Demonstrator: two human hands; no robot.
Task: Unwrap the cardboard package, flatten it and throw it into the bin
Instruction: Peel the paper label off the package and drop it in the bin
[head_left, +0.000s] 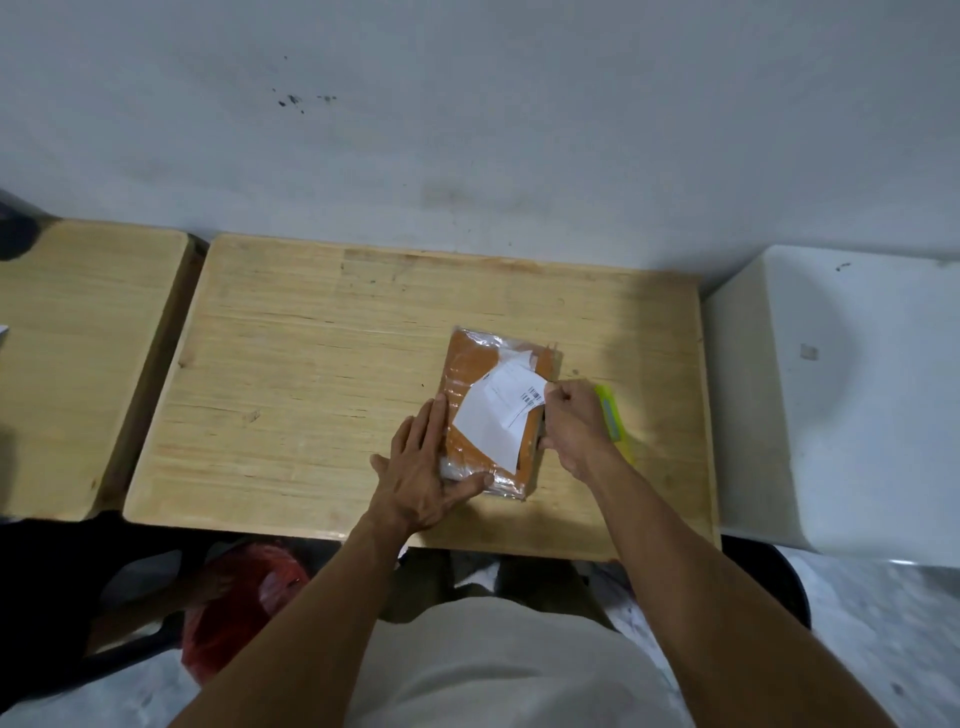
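At the far left, a second wooden table (78, 364) is seen, separated from the main one by a narrow dark gap. Below it, under the near edge, a red plastic bag (234, 613) is seen on the floor. The main wooden table (311, 374) is set with its far edge against the pale wall (467, 130); its left half is bare wood, so open room is left on that side of the package.

The left hand (423, 475) is laid flat, fingers straight, pressing on the left edge and near-left corner of the cardboard package (467, 364), with the thumb spread along its near edge. The package, brown and wrapped in clear film, lies right of the table's middle, slightly skewed, with a white shipping label (498, 415) set aslant on top. Bare wood is left between it and the near table edge.

The right hand (574, 421) is curled at the package's right edge, beside the label's barcode corner; a dark, thin object seems to be gripped there, but what it is cannot be told. Just right of that hand a yellow-green object (613, 421), blurred, lies on the table. Beyond the table's right edge a white surface (831, 389) stands, close alongside.
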